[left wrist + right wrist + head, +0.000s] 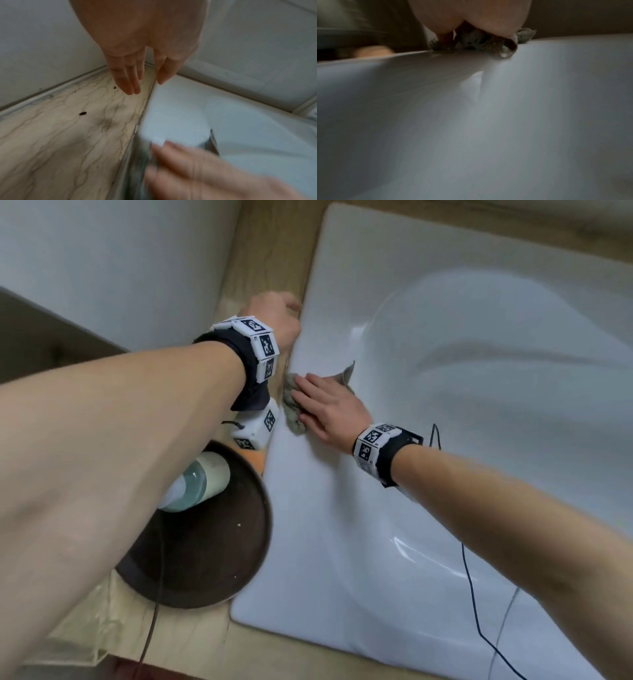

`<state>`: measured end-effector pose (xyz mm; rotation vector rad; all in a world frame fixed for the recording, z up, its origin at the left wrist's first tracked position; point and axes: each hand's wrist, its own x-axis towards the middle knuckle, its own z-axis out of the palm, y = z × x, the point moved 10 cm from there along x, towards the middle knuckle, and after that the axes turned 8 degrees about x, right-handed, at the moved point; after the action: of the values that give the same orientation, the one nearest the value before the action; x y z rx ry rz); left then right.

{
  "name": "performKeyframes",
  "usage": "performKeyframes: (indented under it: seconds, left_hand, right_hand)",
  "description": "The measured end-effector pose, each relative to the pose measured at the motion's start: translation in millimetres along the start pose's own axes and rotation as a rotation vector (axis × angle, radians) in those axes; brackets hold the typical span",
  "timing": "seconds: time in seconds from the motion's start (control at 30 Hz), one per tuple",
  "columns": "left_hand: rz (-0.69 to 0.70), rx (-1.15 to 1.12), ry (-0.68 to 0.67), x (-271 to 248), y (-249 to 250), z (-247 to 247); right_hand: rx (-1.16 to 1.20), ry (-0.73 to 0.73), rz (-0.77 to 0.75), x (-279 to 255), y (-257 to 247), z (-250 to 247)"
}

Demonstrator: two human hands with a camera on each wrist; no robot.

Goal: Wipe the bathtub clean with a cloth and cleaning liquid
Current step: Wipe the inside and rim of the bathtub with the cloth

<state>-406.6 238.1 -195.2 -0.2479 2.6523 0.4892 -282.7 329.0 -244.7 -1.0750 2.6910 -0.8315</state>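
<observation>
The white bathtub (329, 508) fills the right of the head view. A crumpled grey cloth (291, 409) lies on its left rim. My right hand (318, 402) presses flat on the cloth with straight fingers; the right wrist view shows the palm over the cloth (471, 40) on the tub surface (488, 121). My left hand (274, 316) is farther along the rim and holds nothing. In the left wrist view its straight fingers (130, 81) point down at the seam between the beige ledge (68, 135) and the tub (180, 108). A pale bottle of cleaning liquid (202, 477) is partly hidden by my left forearm.
The bottle sits on a round dark brown stool or tray (212, 559) left of the tub. White tiled walls (42, 40) close off the corner. A thin dark cable (469, 577) hangs from my right wrist over the tub. Two small dark specks (82, 113) lie on the ledge.
</observation>
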Motion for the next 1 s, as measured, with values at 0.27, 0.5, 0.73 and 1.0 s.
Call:
performKeyframes:
  seconds: [0.27, 0.5, 0.73, 1.0]
  left_hand:
    - [0.054, 0.036, -0.071, -12, 6, 17]
    - [0.07, 0.004, -0.018, -5, 18, 30]
    - [0.086, -0.046, 0.02, 29, 50, 41]
    - [0.167, 0.058, 0.015, 72, 98, 56]
  right_hand:
    - [0.107, -0.056, -0.195, -61, -61, 41]
    - [0.032, 0.033, 0.002, -11, 19, 5]
    - [0.011, 0.117, 0.13, 32, 98, -49]
    - [0.009, 0.096, 0.347, 53, 183, -95]
